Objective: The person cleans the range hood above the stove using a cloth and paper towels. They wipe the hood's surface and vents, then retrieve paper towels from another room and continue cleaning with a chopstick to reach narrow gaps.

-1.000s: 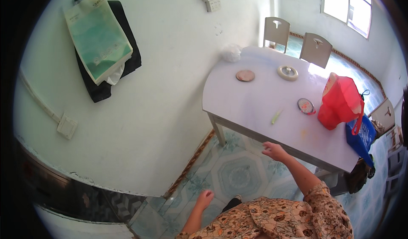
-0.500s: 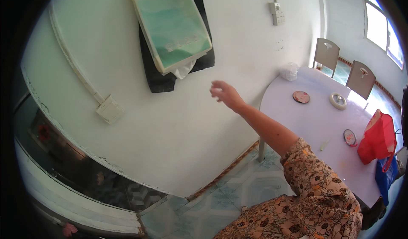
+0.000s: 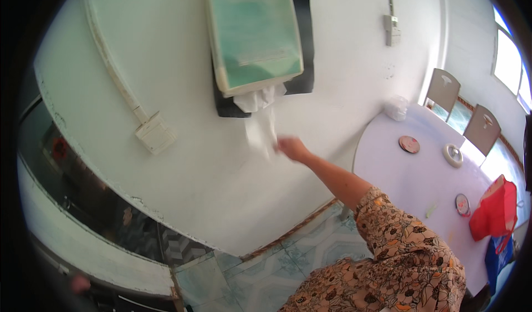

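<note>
My right hand reaches up from the lower right in a short floral sleeve, its fingers blurred and closed on the lower end of a white tissue. The tissue hangs stretched from the underside of a green-and-white tissue pack. A crumpled bunch of tissue bulges at the pack's opening. Behind the pack is a black backing against the white wall. My left hand is not visible.
At right, a white table bears a round pink item, a white ring-shaped item, a small oval item and a red bag. Two chairs stand behind it. A wall socket is left of the pack.
My right hand has gone from fingers apart beneath the pack to closed on a tissue, which now hangs drawn out downward. The view has shifted, with the pack farther right.
</note>
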{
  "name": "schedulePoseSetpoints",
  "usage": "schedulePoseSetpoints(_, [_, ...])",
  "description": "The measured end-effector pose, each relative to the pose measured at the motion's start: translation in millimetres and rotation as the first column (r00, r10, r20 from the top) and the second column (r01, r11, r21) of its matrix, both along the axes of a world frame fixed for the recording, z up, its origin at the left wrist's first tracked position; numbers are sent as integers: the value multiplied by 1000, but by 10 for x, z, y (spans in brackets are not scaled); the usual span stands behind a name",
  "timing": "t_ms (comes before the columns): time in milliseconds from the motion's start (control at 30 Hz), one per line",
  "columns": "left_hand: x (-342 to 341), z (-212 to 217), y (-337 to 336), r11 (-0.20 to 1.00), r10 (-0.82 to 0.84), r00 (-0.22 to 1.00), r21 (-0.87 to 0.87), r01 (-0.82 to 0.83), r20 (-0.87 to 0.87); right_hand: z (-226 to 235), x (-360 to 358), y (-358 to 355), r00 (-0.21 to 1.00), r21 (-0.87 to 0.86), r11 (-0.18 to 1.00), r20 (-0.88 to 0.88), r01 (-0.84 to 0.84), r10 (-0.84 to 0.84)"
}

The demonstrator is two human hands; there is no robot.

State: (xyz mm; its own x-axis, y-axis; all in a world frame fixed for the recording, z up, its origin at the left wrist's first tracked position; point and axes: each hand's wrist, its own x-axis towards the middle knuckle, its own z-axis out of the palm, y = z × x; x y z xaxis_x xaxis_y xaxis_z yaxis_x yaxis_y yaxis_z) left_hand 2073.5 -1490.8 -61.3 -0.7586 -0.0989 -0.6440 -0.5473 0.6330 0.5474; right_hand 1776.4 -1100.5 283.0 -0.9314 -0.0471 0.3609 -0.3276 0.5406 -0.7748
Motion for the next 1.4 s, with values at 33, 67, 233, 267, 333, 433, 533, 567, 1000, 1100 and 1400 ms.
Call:
schedulePoseSetpoints(33, [119,-29,17,1000,24,1000,-5,-24,15,-258,148,-19,999,529,848,23,19,-37])
schedulePoseSetpoints(67, [245,-54,29,998,57,998,-9,-57,26,-392,300,5,988,633,759,127,-151,90])
schedulePoseSetpoints(233, [707,-90,142,983,179,983,-54,-176,50,104,289,428,827,-124,980,-558,-156,61])
schedulePoseSetpoints(267, [790,-123,183,980,195,979,-58,-192,56,384,154,473,863,-421,890,-500,-174,-68])
schedulePoseSetpoints(333, [958,-194,292,973,226,972,-67,-222,66,735,-66,486,893,-628,649,-402,-429,202])
schedulePoseSetpoints(433, [1131,-264,484,966,254,965,-73,-249,68,828,-277,430,871,-576,666,-417,-474,259])
schedulePoseSetpoints(533, [1223,-312,663,965,256,965,-73,-252,54,496,-375,402,845,-360,834,-492,-418,211])
schedulePoseSetpoints(567, [1232,-309,680,964,260,965,-72,-256,40,302,-381,427,843,-319,857,-493,-404,214])
schedulePoseSetpoints(1000, [1372,-273,958,943,324,946,-95,-320,30,1210,-272,302,814,-886,113,-356,-450,459])
schedulePoseSetpoints(1100, [1352,-253,991,941,327,945,-95,-324,19,951,-527,388,802,-551,584,-431,-597,413])
schedulePoseSetpoints(1400, [1595,-266,1105,923,376,927,-95,-372,17,-220,219,529,695,339,807,-412,-483,589])
